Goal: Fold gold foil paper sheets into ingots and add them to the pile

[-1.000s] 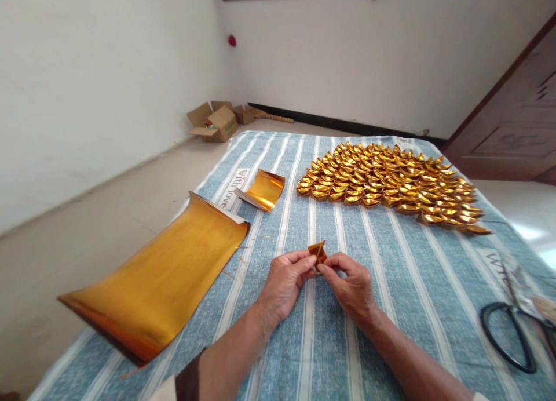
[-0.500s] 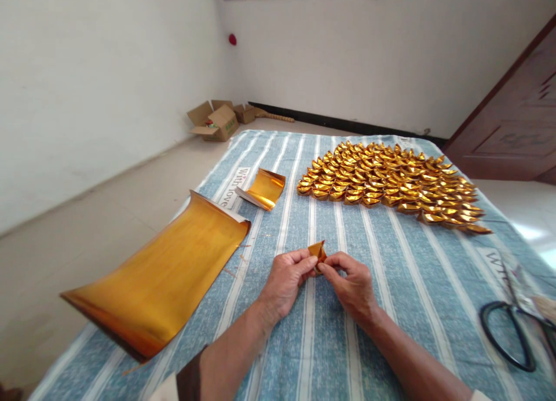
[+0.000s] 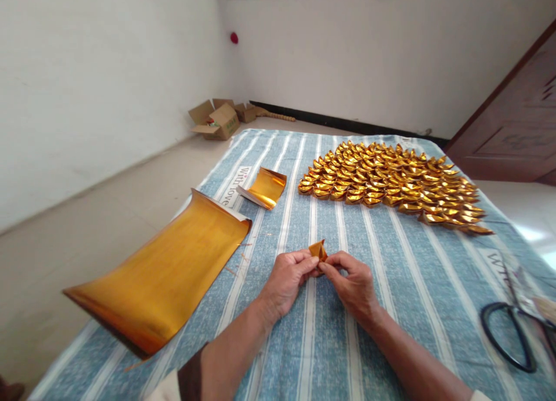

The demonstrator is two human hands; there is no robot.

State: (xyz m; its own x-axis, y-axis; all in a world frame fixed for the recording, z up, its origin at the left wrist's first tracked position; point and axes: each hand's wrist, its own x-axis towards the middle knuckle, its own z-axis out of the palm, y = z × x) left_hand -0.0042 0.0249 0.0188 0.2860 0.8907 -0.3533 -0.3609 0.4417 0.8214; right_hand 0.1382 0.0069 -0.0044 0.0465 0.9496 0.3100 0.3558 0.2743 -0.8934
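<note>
A small piece of folded gold foil paper (image 3: 318,250) is pinched between my two hands over the middle of the table. My left hand (image 3: 287,278) closes its thumb and fingers on the paper's left side. From the right, my right hand (image 3: 353,282) grips the lower right edge with thumb and forefinger. One pointed corner stands up between them; the lower part is hidden by my fingers. Beyond, to the right, many folded gold paper ingots (image 3: 382,178) sit packed in rows. A large gold foil sheet (image 3: 165,273) lies curled to my left.
A smaller stack of gold foil squares (image 3: 266,188) rests farther back on the striped cloth (image 3: 304,343). Black-handled scissors (image 3: 510,337) lie at the right edge. Thin gold scraps are scattered beside the large sheet. An open cardboard box (image 3: 215,121) stands on the floor near the wall.
Almost nothing differs. Both hands keep their hold on the folded foil paper at the same place, and the whole view has shifted very slightly.
</note>
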